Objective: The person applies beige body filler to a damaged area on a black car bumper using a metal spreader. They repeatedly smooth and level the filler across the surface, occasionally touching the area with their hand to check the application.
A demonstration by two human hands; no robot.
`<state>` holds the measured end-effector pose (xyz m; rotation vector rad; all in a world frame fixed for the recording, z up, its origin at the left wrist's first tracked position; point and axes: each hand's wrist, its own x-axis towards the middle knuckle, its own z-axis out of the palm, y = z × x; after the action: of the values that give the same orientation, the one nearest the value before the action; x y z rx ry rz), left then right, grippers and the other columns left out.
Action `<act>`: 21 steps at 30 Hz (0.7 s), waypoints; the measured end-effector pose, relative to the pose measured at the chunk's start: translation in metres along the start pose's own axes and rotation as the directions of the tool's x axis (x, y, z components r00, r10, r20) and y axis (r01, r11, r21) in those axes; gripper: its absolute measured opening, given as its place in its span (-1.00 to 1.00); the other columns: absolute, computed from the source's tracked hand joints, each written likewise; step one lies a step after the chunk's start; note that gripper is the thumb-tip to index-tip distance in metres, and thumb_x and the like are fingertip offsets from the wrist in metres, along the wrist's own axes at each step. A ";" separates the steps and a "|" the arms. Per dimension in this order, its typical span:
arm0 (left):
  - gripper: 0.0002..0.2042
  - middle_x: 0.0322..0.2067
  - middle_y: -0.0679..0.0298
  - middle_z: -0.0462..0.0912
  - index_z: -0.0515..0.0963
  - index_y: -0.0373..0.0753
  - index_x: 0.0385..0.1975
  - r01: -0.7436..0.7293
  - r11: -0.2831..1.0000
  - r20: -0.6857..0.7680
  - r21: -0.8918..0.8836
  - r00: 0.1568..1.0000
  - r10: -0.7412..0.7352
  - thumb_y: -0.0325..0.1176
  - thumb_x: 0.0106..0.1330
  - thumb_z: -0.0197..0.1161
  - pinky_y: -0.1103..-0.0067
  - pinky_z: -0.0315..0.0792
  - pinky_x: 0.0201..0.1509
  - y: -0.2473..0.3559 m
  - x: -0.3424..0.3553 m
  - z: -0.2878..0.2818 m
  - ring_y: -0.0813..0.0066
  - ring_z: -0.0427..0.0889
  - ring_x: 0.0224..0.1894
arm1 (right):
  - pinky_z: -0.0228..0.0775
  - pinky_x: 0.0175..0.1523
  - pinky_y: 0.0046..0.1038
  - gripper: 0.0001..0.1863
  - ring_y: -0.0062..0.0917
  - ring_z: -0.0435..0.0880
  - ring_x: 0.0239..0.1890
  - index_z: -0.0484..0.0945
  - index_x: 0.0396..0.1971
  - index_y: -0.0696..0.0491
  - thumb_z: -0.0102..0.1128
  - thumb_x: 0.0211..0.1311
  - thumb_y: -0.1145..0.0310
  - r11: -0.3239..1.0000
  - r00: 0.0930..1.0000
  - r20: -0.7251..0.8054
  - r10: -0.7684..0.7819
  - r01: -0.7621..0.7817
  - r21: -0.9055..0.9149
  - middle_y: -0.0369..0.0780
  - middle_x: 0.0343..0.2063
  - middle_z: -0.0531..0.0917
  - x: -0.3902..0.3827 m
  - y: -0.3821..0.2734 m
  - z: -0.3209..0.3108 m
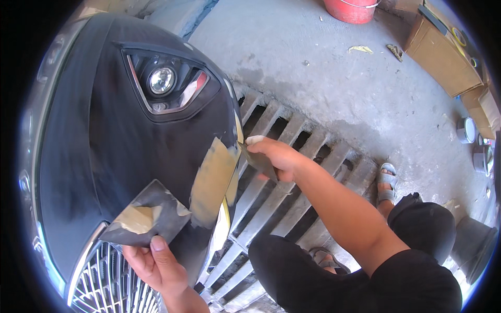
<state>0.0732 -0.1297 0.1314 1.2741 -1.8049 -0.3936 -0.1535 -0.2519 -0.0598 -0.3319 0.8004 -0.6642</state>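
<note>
My left hand grips a dark flat plate by its lower edge, thumb on top. A lump of yellowish putty lies on the plate. My right hand is closed round a thin grey putty spreader, its edge at the side of the black car front. A broad patch of yellowish filler covers the car's corner below the headlight. More filler runs in a thin strip along the edge beside the spreader. Whether the spreader's tip touches the car, I cannot tell.
The chrome grille lies at the lower left. A slotted floor grate runs under my right arm, by my knees. A red bucket, a cardboard box and small tins stand on the concrete floor. A dark bucket is behind my knee.
</note>
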 end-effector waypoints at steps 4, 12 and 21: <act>-0.53 0.25 0.05 0.37 0.18 -0.45 0.32 0.118 0.984 0.021 -0.133 0.993 -0.117 -0.56 0.43 0.02 0.42 0.14 0.40 0.005 0.004 0.007 0.35 0.35 0.27 | 0.40 -0.04 -0.23 -0.56 -0.54 0.46 -0.05 0.41 0.14 -0.17 0.14 0.29 0.09 1.000 0.999 -0.035 -0.005 0.003 -0.031 -0.35 -0.03 0.51 0.009 -0.009 0.004; -0.50 0.24 0.07 0.40 0.17 -0.44 0.33 0.292 0.935 0.093 -0.201 0.956 -0.278 -0.54 0.42 0.07 0.47 0.16 0.39 0.005 0.010 0.002 0.35 0.39 0.26 | 0.45 -0.01 -0.22 -0.45 -0.51 0.40 0.00 0.35 0.29 -0.20 0.11 0.31 0.09 0.978 0.991 -0.070 -0.115 0.100 -0.185 -0.32 0.08 0.45 0.017 0.008 0.036; -0.50 0.22 0.08 0.41 0.16 -0.44 0.33 0.400 0.898 0.156 -0.185 0.914 -0.375 -0.51 0.42 0.06 0.49 0.16 0.39 0.012 0.012 0.000 0.36 0.39 0.26 | 0.44 -0.03 -0.25 -0.42 -0.47 0.41 0.07 0.33 0.31 -0.15 0.10 0.31 0.07 0.993 0.994 -0.107 0.007 -0.020 -0.119 -0.25 0.07 0.46 0.019 -0.009 0.022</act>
<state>0.0645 -0.1349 0.1448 1.4806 -1.5439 -0.8783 -0.1311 -0.2704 -0.0513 -0.4021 0.9464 -0.6262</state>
